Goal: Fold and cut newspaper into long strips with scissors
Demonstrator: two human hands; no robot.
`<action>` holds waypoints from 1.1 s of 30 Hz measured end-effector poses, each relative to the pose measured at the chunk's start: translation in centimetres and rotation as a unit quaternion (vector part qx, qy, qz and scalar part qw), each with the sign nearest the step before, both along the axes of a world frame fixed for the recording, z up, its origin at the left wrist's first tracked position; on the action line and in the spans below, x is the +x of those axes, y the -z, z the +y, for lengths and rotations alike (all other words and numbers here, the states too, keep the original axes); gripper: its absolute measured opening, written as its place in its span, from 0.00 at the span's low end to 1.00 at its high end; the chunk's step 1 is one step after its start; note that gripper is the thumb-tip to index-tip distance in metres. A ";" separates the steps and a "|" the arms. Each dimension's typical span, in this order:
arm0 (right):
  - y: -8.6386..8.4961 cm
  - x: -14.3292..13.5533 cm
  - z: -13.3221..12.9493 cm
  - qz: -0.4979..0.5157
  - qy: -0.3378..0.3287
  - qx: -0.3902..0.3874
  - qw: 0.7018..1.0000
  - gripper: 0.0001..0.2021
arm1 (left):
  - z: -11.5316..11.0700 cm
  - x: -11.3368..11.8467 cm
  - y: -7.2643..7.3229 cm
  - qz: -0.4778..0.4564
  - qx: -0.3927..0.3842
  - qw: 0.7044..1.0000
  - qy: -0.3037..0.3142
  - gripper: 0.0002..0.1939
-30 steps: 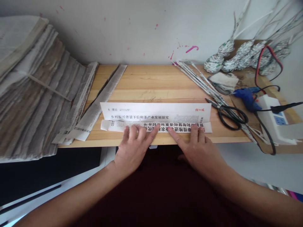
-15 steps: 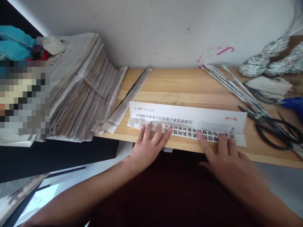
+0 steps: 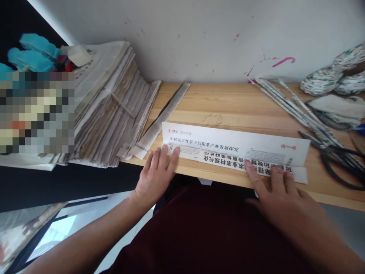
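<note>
A long strip of newspaper (image 3: 225,140) lies crosswise near the front edge of the wooden table, its near edge folded up along the length. My left hand (image 3: 156,167) rests flat on the left end of that fold, fingers stretched out. Toward the other end, my right hand (image 3: 276,186) presses on the fold with its fingers spread over the large printed characters. Neither hand grips anything. Black-handled scissors (image 3: 330,160) lie beside the strip's right end, partly open.
At the left stands a tall stack of folded newspapers (image 3: 105,110) bound with a band. Narrow paper strips (image 3: 168,114) lean beside it. Thin rolled paper rods (image 3: 288,99) and twisted paper braids (image 3: 327,76) lie at the right. A wall (image 3: 199,42) closes the back of the wooden table (image 3: 228,99).
My left hand has slid left along the fold to the strip's left end. My right hand stays on the right part of the fold. The view has shifted slightly left.
</note>
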State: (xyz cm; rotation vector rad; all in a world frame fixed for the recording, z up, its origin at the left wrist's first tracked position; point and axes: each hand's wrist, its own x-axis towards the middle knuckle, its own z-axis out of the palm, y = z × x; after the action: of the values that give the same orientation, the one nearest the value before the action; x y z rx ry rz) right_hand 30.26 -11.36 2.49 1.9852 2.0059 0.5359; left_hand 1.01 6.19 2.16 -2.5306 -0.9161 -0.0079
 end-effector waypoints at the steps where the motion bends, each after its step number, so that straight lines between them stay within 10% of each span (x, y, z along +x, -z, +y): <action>1: 0.2 0.0 0.0 0.007 -0.001 0.000 1.000 0.43 | 0.1 -0.2 -0.1 -0.007 0.000 1.000 0.000 0.40; 10: -0.6 -0.7 0.3 0.022 0.017 -0.018 0.999 0.45 | -0.8 1.4 0.0 -0.107 -0.076 0.991 -0.025 0.57; 17: -1.9 -1.6 1.1 0.021 0.054 -0.040 0.997 0.45 | -1.6 5.1 2.0 -0.113 -0.089 0.963 0.228 0.39; 22: -2.5 -1.9 1.1 0.058 0.078 -0.059 0.994 0.45 | -1.9 7.4 1.5 -0.082 -0.086 0.957 0.263 0.38; 33: -1.8 -4.1 4.0 0.247 -0.111 -0.062 0.961 0.39 | -2.1 7.3 2.3 -0.147 -0.084 0.950 0.261 0.30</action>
State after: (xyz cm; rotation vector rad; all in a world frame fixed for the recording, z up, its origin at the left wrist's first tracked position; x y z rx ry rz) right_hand 26.18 -7.37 4.32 1.9690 2.4997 -0.0619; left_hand 8.34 4.08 -0.12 -2.9093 -0.3269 -0.5012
